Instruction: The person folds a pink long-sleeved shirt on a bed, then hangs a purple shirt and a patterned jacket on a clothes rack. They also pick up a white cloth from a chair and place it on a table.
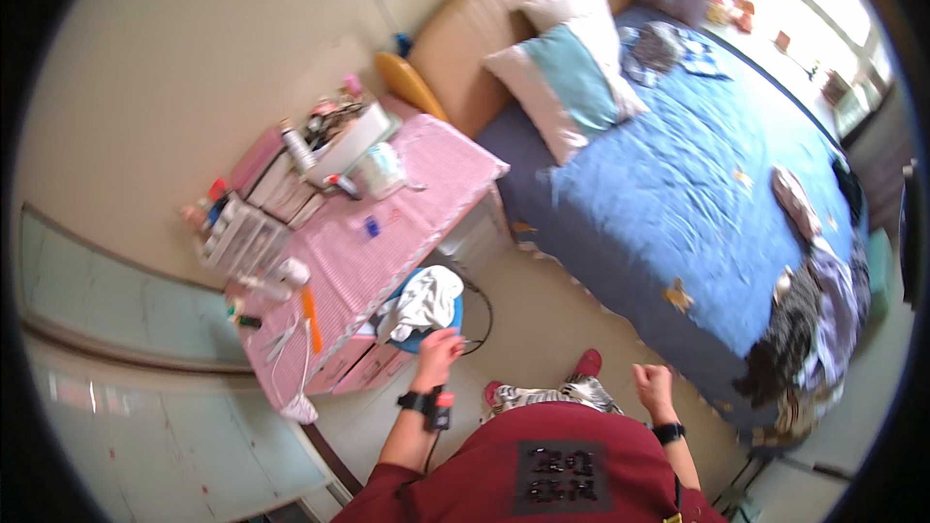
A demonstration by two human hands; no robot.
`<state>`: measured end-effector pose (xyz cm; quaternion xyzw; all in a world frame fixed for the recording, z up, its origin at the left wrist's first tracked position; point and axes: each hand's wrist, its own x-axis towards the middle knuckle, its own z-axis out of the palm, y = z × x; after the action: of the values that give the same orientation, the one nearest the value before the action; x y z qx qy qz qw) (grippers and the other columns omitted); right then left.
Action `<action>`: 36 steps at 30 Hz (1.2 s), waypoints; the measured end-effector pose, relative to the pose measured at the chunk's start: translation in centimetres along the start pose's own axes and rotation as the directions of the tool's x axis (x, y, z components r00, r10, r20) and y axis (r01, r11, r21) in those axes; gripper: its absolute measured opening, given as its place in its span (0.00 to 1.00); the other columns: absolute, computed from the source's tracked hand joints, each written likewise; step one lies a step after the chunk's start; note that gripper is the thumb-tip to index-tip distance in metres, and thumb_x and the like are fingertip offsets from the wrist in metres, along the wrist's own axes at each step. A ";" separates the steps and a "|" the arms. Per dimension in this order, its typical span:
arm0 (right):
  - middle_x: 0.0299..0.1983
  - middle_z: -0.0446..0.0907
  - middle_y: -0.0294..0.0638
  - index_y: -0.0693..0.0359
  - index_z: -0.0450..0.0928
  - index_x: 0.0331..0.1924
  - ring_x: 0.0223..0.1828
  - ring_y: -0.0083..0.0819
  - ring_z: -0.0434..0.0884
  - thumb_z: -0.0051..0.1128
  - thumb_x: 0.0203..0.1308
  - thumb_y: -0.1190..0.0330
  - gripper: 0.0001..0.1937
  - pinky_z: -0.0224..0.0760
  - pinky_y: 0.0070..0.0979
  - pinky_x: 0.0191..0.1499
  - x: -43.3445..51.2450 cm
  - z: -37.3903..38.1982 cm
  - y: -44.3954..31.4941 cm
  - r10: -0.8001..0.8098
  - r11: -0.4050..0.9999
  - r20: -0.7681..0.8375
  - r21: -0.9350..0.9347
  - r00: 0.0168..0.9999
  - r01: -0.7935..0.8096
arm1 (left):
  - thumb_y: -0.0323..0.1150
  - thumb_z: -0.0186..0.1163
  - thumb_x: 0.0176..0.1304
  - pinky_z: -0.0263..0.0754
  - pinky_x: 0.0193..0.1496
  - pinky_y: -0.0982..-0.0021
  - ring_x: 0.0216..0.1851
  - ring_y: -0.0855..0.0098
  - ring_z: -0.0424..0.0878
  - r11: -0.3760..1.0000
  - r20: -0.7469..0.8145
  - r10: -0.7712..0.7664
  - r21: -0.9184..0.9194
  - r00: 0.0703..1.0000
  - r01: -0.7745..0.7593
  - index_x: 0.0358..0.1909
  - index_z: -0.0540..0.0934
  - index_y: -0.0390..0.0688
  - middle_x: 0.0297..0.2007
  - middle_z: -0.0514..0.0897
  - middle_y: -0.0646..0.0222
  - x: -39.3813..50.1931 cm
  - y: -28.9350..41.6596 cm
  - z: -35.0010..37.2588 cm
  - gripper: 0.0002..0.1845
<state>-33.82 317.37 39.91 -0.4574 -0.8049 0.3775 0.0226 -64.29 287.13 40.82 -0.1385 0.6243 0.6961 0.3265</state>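
Observation:
My left hand (440,351) is raised beside a blue stool (456,312) with a white cloth (429,298) heaped on it; its fingers are curled, and whether it touches the cloth or holds anything small is unclear. A dark strap and a small device are on that wrist. My right hand (652,384) is closed in a loose fist over the floor near the bed, nothing visible in it, with a black band on the wrist. To the left stands a desk with a pink checked tablecloth (341,254), bearing an orange comb-like item (311,319) and a white cord.
A bed with a blue quilt (654,211) fills the right side, with pillows (570,80) at its head and clothes (828,319) heaped near its foot. A white storage bin (352,149) and a clear drawer box (251,240) stand on the desk. A dark cable (488,305) loops beside the stool.

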 end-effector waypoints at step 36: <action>0.20 0.80 0.39 0.64 0.76 0.33 0.20 0.24 0.78 0.55 0.53 0.73 0.05 0.71 0.24 0.23 -20.9 3.1 8.3 0.856 0.492 -0.494 0.869 -0.156 -0.050 | 0.29 0.57 0.56 0.75 0.38 0.64 0.31 0.74 0.77 0.654 0.751 -0.652 0.628 0.107 -0.422 0.42 0.76 0.43 0.26 0.77 0.70 13.9 -4.8 36.4 0.11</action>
<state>-16.93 302.22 38.96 -0.8182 -0.1460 0.1776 0.5269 -63.86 325.97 35.38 0.4493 0.4428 0.2426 0.7371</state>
